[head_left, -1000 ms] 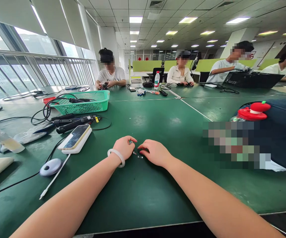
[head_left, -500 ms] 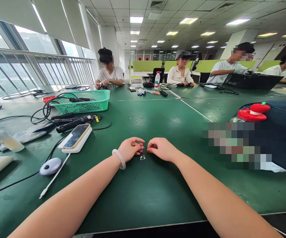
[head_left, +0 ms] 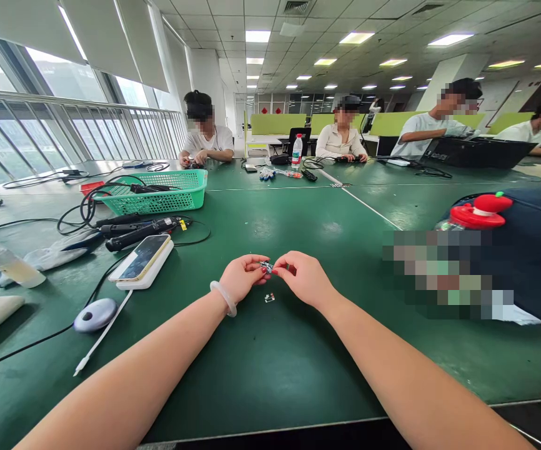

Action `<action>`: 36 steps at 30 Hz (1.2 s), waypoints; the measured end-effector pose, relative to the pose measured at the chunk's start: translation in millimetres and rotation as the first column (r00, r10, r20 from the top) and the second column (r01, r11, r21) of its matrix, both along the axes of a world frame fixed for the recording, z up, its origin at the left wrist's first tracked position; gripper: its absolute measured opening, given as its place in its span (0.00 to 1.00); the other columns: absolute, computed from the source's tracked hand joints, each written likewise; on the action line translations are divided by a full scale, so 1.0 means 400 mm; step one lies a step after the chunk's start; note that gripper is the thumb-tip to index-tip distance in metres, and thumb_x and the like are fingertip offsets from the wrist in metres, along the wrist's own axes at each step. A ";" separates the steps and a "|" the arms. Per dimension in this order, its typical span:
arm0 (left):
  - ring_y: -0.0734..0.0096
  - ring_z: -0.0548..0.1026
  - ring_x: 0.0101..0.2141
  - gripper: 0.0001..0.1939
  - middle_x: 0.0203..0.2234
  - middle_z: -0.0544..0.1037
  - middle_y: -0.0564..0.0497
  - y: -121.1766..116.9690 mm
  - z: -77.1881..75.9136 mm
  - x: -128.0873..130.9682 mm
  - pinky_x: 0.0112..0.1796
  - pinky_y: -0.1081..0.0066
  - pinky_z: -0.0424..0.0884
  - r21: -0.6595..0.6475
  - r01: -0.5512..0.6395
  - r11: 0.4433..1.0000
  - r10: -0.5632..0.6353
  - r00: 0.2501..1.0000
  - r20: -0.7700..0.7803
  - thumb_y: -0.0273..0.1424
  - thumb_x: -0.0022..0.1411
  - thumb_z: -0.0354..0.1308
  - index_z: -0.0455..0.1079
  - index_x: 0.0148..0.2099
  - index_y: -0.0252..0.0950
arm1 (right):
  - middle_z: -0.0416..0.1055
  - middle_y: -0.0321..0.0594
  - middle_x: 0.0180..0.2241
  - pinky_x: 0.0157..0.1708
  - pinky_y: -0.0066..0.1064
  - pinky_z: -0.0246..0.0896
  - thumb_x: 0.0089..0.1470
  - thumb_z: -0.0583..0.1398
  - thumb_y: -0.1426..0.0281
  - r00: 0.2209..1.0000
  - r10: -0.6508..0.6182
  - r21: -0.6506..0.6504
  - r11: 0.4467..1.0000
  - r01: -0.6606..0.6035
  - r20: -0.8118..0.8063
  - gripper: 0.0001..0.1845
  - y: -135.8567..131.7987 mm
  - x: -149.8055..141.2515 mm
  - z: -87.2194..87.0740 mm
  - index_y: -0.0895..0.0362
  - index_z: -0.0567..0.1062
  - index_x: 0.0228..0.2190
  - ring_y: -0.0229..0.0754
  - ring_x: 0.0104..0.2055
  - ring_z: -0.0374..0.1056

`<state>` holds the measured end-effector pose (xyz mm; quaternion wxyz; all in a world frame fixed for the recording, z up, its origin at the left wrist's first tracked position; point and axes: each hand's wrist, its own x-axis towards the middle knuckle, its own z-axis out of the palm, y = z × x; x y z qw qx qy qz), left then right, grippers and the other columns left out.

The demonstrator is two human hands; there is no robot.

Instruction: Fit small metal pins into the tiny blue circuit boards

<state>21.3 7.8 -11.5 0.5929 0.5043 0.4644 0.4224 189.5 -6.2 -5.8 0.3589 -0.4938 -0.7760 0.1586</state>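
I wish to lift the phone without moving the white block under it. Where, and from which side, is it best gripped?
Probably best from above, spanning the phone across its two long edges. It lies screen up, raised on top of the white block. I would avoid the near end, where the white cable runs out.

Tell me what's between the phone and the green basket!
In the head view, long black tools lie on the table between the phone and the green basket.

Green partitions (head_left: 275, 124) and ceiling light panels (head_left: 257, 37) show an office.
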 end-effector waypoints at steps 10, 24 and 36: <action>0.75 0.75 0.27 0.14 0.24 0.76 0.53 -0.004 0.001 0.001 0.32 0.72 0.71 0.048 0.001 0.999 -0.001 1.000 0.000 0.30 0.47 0.66 0.68 0.36 0.32 | 0.71 0.39 0.30 0.32 0.28 0.56 0.56 0.54 0.67 0.987 -0.038 0.225 0.974 0.002 0.157 0.10 -0.006 -0.001 -0.002 0.55 0.73 0.28 0.37 0.32 0.65; 0.77 0.72 0.26 0.18 0.23 0.76 0.53 -0.001 0.001 -0.001 0.31 0.73 0.69 0.133 -0.054 0.990 0.053 0.998 0.016 0.34 0.41 0.68 0.67 0.33 0.32 | 0.71 0.38 0.27 0.30 0.26 0.56 0.57 0.54 0.68 0.960 -0.152 0.543 0.839 0.000 0.234 0.12 -0.006 -0.008 -0.011 0.57 0.73 0.26 0.35 0.29 0.65; 0.78 0.71 0.25 0.17 0.23 0.75 0.53 -0.003 0.005 -0.001 0.31 0.74 0.68 0.189 -0.040 0.981 0.036 0.999 0.026 0.31 0.40 0.69 0.67 0.32 0.31 | 0.71 0.39 0.26 0.30 0.27 0.54 0.58 0.53 0.67 0.935 -0.211 0.573 0.820 0.011 0.284 0.14 -0.007 -0.008 -0.012 0.57 0.74 0.26 0.35 0.29 0.64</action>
